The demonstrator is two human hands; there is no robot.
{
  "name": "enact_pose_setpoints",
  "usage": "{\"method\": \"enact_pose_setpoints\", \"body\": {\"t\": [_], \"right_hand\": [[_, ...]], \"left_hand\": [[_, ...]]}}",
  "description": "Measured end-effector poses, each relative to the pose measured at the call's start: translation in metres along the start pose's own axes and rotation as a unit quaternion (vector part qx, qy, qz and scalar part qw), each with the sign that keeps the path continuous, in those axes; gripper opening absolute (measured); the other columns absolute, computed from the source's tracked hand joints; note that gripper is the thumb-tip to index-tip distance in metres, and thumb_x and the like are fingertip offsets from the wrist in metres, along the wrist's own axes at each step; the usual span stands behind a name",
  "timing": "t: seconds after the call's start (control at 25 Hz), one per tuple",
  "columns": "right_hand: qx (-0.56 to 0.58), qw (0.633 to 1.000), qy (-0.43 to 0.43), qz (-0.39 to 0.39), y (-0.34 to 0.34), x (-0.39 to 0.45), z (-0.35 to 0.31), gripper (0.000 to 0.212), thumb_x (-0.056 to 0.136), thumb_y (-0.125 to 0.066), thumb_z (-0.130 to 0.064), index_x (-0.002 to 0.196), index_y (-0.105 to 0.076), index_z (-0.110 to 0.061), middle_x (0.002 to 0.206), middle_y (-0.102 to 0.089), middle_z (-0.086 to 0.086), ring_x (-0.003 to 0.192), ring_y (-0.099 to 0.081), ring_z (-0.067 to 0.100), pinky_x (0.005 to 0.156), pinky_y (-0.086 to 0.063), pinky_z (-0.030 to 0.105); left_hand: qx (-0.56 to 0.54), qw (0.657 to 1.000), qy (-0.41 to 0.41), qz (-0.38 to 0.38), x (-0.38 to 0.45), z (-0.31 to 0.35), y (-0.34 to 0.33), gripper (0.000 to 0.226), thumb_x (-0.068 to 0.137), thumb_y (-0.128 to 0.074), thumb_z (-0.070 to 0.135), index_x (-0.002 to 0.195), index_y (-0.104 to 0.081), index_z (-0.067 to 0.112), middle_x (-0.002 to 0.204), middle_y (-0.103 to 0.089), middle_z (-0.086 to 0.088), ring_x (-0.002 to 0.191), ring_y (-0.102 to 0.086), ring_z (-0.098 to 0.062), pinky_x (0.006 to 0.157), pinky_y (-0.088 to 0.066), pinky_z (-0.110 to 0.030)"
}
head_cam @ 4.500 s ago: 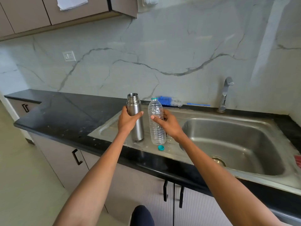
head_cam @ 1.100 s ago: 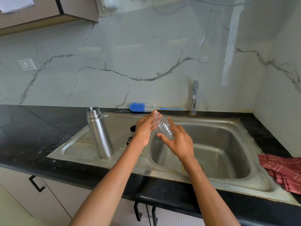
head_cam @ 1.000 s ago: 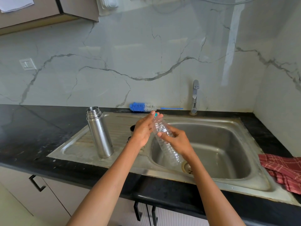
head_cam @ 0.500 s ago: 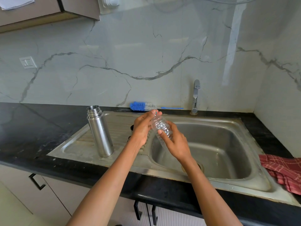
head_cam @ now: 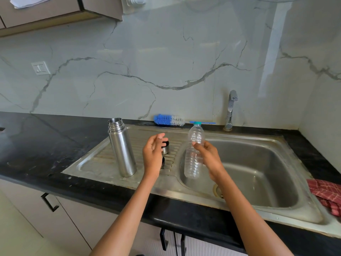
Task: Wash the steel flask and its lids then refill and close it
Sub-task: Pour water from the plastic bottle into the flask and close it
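A steel flask [head_cam: 122, 148], uncapped and upright, is shown standing on the ribbed drainboard [head_cam: 103, 159] of a stainless sink [head_cam: 276, 145], to the left of both hands. The right hand [head_cam: 208, 157] is seen gripping a clear plastic bottle [head_cam: 193, 156] at mid-height, with thumb and fingers curled round its ribbed body; the bottle is held upright at the left edge of the basin, its teal cap [head_cam: 197, 123] fitted on top, and it appears empty. The left hand [head_cam: 154, 154] is held between flask and bottle with fingers loosely bent and nothing grasped, touching neither. Behind the left hand, two small dark-and-steel lids [head_cam: 165, 147] are partly hidden on the drainboard; their exact form cannot be made out. A blue-and-white bottle brush [head_cam: 169, 120] is laid along the back edge of the sink, against the marble-patterned wall, with its thin blue handle pointing toward the tap [head_cam: 231, 109]. The tap is mounted at the rear of the basin. A red checked cloth [head_cam: 326, 194] is draped at the right rim of the sink, on the black countertop [head_cam: 36, 145].
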State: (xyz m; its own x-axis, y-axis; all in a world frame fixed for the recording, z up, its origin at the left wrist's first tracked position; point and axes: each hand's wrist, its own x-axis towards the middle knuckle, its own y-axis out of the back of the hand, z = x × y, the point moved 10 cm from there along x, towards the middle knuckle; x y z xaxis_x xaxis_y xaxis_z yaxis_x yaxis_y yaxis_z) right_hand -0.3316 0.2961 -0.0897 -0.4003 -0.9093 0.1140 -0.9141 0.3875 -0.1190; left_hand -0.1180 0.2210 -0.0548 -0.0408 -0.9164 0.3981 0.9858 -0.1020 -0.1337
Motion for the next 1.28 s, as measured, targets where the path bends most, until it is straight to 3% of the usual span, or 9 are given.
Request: {"method": "enact_pose_setpoints", "body": {"t": [0.08, 0.28, 0.44, 0.64, 0.96, 1.28], "right_hand": [[-0.006, 0.999, 0.015, 0.039, 0.002, 0.019, -0.010, 0.036, 0.095, -0.069, -0.026, 0.128, -0.059, -0.017, 0.118, -0.072, 0.005, 0.104, -0.071, 0.021, 0.086, -0.057, 0.034], [-0.076, 0.989, 0.109, 0.065, -0.034, 0.100, -0.059, 0.067, 0.089, -0.077, -0.036, 0.145, -0.044, -0.020, 0.131, -0.059, -0.003, 0.112, -0.062, 0.012, 0.094, -0.052, 0.030], [-0.133, 0.984, 0.116, 0.027, -0.079, 0.174, -0.058, 0.072, 0.085, -0.079, -0.046, 0.144, -0.045, -0.024, 0.132, -0.058, -0.001, 0.112, -0.059, 0.013, 0.098, -0.054, 0.040], [-0.182, 0.977, 0.107, -0.010, -0.136, 0.272, -0.034, 0.073, 0.085, -0.077, -0.052, 0.144, -0.046, -0.022, 0.124, -0.064, 0.004, 0.111, -0.062, 0.019, 0.100, -0.051, 0.038], [-0.256, 0.961, 0.099, -0.043, -0.208, 0.388, 0.013, 0.080, 0.085, -0.074, -0.057, 0.149, -0.043, -0.020, 0.140, -0.061, 0.007, 0.124, -0.060, 0.026, 0.103, -0.047, 0.042], [-0.325, 0.936, 0.120, -0.058, -0.246, 0.416, 0.030, 0.080, 0.088, -0.070, -0.056, 0.150, -0.040, -0.017, 0.145, -0.056, 0.004, 0.128, -0.056, 0.027, 0.100, -0.043, 0.041]], "left_hand": [[0.029, 0.999, -0.017, 0.012, 0.013, 0.002, 0.009, 0.018, 0.106, -0.056, 0.024, 0.109, -0.071, 0.016, 0.100, -0.077, 0.003, 0.093, -0.070, -0.007, 0.081, -0.052, -0.016], [0.113, 0.993, 0.014, 0.024, 0.067, -0.016, 0.009, 0.013, 0.103, -0.061, 0.029, 0.110, -0.070, 0.023, 0.109, -0.074, 0.007, 0.107, -0.067, -0.009, 0.080, -0.045, -0.003], [0.151, 0.985, 0.058, 0.051, 0.102, -0.048, 0.015, 0.013, 0.103, -0.061, 0.028, 0.109, -0.069, 0.021, 0.110, -0.071, 0.005, 0.110, -0.066, -0.015, 0.080, -0.043, -0.016], [0.206, 0.965, 0.122, 0.103, 0.121, -0.093, 0.035, 0.023, 0.102, -0.058, 0.033, 0.118, -0.067, 0.019, 0.118, -0.070, 0.001, 0.106, -0.064, -0.017, 0.083, -0.041, -0.026], [0.316, 0.936, 0.119, 0.097, 0.134, -0.118, 0.043, 0.047, 0.102, -0.053, 0.052, 0.141, -0.056, 0.025, 0.143, -0.058, 0.006, 0.127, -0.058, -0.020, 0.106, -0.048, -0.040], [0.401, 0.907, 0.083, 0.101, 0.133, -0.102, 0.047, 0.056, 0.101, -0.048, 0.057, 0.149, -0.047, 0.028, 0.151, -0.050, 0.008, 0.137, -0.048, -0.018, 0.112, -0.041, -0.041]]}}
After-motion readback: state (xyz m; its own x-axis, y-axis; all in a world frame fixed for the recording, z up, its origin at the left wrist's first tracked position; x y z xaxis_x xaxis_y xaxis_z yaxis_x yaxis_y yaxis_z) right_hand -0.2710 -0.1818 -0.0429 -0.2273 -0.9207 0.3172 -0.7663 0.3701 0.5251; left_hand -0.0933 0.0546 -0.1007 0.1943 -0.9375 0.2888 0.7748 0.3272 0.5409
